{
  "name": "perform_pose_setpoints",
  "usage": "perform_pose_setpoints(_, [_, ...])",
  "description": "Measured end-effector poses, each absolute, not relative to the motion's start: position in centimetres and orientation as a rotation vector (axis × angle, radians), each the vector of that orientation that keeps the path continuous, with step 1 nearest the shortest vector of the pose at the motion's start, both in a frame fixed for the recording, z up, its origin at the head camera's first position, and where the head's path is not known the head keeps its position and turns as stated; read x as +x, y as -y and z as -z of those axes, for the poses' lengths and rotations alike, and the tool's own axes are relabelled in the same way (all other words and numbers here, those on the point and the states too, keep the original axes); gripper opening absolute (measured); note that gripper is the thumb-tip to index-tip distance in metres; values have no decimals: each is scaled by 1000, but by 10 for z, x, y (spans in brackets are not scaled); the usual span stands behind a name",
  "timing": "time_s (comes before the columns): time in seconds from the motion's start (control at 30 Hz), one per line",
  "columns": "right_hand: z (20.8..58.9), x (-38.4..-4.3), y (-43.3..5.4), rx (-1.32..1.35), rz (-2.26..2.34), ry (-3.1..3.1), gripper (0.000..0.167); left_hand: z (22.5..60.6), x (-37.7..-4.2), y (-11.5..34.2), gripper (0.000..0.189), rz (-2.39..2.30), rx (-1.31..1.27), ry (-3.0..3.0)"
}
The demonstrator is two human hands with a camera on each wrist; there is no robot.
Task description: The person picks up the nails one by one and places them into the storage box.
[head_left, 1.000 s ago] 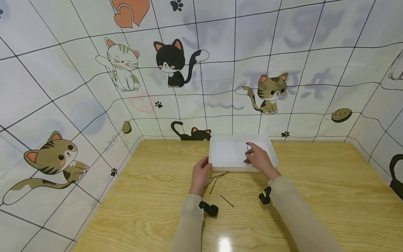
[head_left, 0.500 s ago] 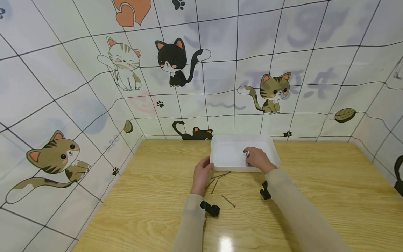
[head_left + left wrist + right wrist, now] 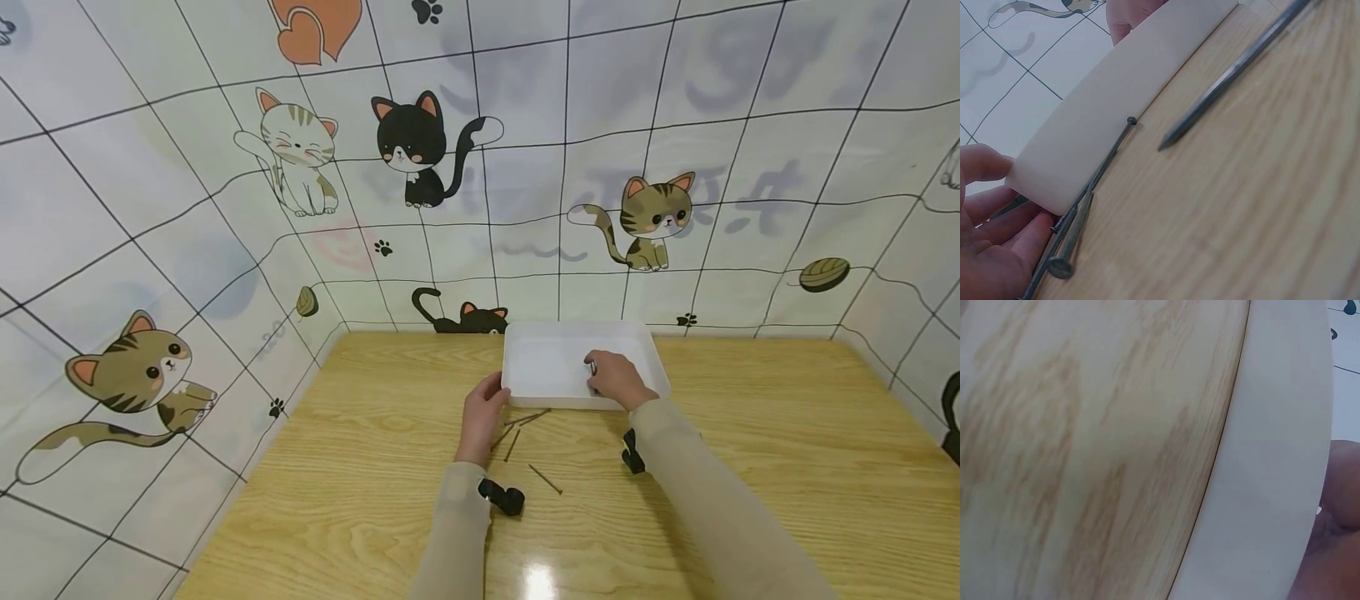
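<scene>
A shallow white tray (image 3: 555, 367) sits at the far middle of the wooden table. My right hand (image 3: 617, 380) is low inside the tray, and it pinches a thin metal nail (image 3: 592, 366) at its fingertips. My left hand (image 3: 486, 410) rests against the tray's near-left corner with relaxed fingers (image 3: 997, 237). In the left wrist view, the tray wall (image 3: 1116, 119) stands beside two nails (image 3: 1088, 190) lying along its base. A third nail (image 3: 1235, 69) lies apart on the wood. The right wrist view shows only the tray rim (image 3: 1272, 462) and a bit of my right hand (image 3: 1342, 506).
Loose nails lie on the table (image 3: 337, 467) in front of the tray: a pair (image 3: 528, 417), one (image 3: 510, 446) below them and one (image 3: 545, 478) nearer me. Black wrist cameras (image 3: 501, 497) (image 3: 632, 452) hang at my sleeves. Cat-patterned walls close in the left and the back.
My right hand has sunk lower into the tray with the nail. My left hand has stayed at the tray's corner.
</scene>
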State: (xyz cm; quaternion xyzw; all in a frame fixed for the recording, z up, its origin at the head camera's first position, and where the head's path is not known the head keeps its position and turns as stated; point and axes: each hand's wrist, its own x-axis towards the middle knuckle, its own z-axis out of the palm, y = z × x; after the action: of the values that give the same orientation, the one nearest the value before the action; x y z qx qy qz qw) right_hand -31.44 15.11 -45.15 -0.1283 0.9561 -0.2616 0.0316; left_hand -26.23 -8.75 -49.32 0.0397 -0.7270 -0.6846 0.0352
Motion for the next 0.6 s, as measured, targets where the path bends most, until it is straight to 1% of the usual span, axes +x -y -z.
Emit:
perform_pose_setpoints(0.3, [451,-316,-152,-408,698,-2928,36,493,-262,86,39,2111,139,2241])
perform_pose_setpoints(0.6, [449,-315,-150,-393,688,-2916,36,494,-263,87,39,2106,117,2234])
